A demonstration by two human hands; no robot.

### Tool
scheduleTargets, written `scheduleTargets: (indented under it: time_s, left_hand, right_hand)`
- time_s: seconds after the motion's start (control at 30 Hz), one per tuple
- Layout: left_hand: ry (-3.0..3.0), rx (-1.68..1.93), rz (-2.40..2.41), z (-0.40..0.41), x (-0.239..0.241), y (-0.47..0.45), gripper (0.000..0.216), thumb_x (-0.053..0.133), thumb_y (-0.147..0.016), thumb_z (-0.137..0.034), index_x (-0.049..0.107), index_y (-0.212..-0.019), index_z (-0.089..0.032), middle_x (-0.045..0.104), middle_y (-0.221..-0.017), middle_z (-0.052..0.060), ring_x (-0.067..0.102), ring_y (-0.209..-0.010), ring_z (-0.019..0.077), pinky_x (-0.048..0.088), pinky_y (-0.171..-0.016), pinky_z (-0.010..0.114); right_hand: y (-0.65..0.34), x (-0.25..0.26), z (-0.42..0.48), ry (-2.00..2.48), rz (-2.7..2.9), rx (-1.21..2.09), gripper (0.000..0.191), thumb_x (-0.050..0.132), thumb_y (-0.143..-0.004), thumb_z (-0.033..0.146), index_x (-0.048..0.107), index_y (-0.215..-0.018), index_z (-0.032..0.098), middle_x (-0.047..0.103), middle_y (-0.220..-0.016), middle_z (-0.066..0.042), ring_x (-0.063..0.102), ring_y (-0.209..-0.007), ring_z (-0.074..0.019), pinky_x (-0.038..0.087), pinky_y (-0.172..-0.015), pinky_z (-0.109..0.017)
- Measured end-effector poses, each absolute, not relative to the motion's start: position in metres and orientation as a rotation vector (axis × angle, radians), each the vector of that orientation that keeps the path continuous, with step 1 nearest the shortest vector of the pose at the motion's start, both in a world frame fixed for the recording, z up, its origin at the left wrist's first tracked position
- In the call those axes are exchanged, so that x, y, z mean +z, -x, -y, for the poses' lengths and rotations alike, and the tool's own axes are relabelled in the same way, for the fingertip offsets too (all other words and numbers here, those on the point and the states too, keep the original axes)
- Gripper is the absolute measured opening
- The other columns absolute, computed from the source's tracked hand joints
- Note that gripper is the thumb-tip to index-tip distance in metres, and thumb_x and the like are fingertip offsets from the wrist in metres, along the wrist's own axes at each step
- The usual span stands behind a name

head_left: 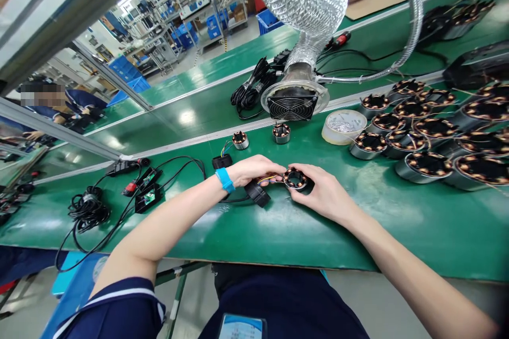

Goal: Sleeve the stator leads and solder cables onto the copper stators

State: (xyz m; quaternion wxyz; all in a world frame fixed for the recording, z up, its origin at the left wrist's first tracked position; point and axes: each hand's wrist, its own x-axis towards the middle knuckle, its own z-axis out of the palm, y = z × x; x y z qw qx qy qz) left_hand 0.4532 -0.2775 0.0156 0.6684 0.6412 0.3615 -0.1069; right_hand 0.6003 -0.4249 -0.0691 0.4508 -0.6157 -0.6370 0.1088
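- Copper-wound ring [295, 186] over the tabletop [222, 228], in the right hand [320, 190], fingers curved snugly around it.
- Left hand [258, 168] at nine o'clock, fingers pinched on coloured wires [267, 177].
- Black plastic piece [257, 194] at eight o'clock.
- Fan [292, 107] at twelve.

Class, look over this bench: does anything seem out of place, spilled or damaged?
At the left, a loop of black cable droops over the front edge of the green bench, where it might snag. I see no spill.
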Motion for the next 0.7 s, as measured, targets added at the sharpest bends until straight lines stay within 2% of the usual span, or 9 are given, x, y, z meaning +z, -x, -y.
scheduleTargets:
  time_s: [0.2, 0.4, 0.53, 0.7]
  left_hand:
    - [-1.394, -0.256, -0.734, 0.271, 0.009, -0.442, 0.047, 0.091, -0.058, -0.05, 0.069, -0.07, -0.009, 0.063, -0.067, 0.001, 0.047, -0.051, 0.0055, 0.033, -0.05, 0.022]
    - [-1.52, -0.295, -0.804, 0.268, 0.015, -0.436, 0.05, 0.093, -0.053, -0.051, 0.072, -0.074, -0.01, 0.064, -0.066, 0.0, 0.049, -0.054, 0.0064, 0.037, -0.054, 0.022]
    - [-1.588, -0.341, -0.764, 0.264, 0.017, -0.432, 0.046, 0.089, -0.06, -0.052, 0.069, -0.068, -0.011, 0.06, -0.06, 0.0, 0.047, -0.054, 0.0071, 0.035, -0.055, 0.022]
    - [-1.634, -0.393, -0.704, 0.262, 0.021, -0.431, 0.047, 0.083, -0.068, -0.056, 0.07, -0.07, -0.011, 0.063, -0.064, 0.002, 0.05, -0.058, 0.0084, 0.035, -0.058, 0.023]
  right_hand:
    - [-0.6, -0.069, 0.424, 1.52, 1.541, 0.309, 0.043, 0.065, -0.08, 0.025, 0.064, -0.123, 0.018, 0.072, -0.12, -0.01, 0.07, -0.109, -0.03, 0.056, -0.099, -0.046]
    - [-0.6, -0.067, 0.423, 1.52, 1.539, 0.332, 0.045, 0.066, -0.079, 0.023, 0.064, -0.123, 0.019, 0.072, -0.118, -0.01, 0.069, -0.108, -0.0288, 0.055, -0.099, -0.046]
    - [-0.599, -0.066, 0.424, 1.519, 1.538, 0.343, 0.045, 0.066, -0.079, 0.023, 0.064, -0.123, 0.018, 0.072, -0.119, -0.01, 0.068, -0.109, -0.0286, 0.054, -0.1, -0.047]
    - [-0.6, -0.067, 0.426, 1.525, 1.545, 0.346, 0.044, 0.065, -0.08, 0.024, 0.064, -0.124, 0.018, 0.072, -0.119, -0.009, 0.068, -0.109, -0.029, 0.054, -0.1, -0.047]
